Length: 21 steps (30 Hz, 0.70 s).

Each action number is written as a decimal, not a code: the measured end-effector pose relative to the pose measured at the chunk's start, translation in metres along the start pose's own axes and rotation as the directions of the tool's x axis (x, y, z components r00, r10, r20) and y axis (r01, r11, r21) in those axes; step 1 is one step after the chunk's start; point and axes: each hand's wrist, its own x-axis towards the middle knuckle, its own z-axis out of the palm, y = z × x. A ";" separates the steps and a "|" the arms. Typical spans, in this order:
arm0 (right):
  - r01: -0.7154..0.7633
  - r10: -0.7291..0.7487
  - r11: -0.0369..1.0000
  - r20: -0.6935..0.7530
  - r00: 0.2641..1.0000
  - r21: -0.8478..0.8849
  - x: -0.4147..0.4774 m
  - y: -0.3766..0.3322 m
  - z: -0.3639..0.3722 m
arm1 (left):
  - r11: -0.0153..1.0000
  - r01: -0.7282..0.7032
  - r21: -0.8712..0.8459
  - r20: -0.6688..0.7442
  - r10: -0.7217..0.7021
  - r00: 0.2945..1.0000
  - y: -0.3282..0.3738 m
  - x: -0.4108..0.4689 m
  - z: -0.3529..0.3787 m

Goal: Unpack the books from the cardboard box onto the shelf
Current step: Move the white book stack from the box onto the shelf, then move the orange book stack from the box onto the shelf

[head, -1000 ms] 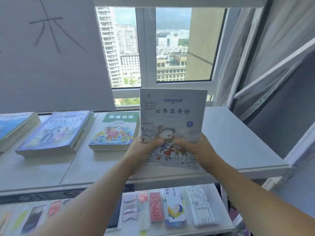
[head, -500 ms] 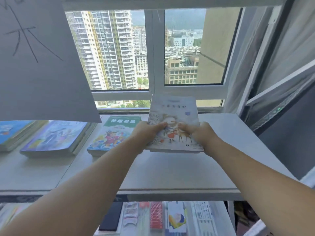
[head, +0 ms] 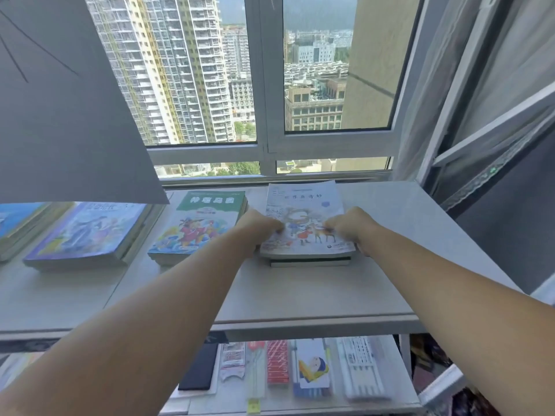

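Both hands, left (head: 260, 232) and right (head: 353, 228), clasp the thin, floppy book (head: 306, 217) by its side edges, frame centre.

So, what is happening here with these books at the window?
A person is setting a small stack of pale-covered books down on the top shelf by the window. The left hand and the right hand grip its near corners, and the stack looks about flat on the shelf. To its left lie a green-topped stack and a blue stack. Stationery packs sit on the lower shelf. The cardboard box is not in view.
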 end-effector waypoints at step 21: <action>0.704 -0.560 0.502 0.432 0.707 -0.502 -0.127 -0.115 0.117 | 0.941 -0.141 0.307 -0.347 0.248 0.905 -0.101 -0.148 -0.169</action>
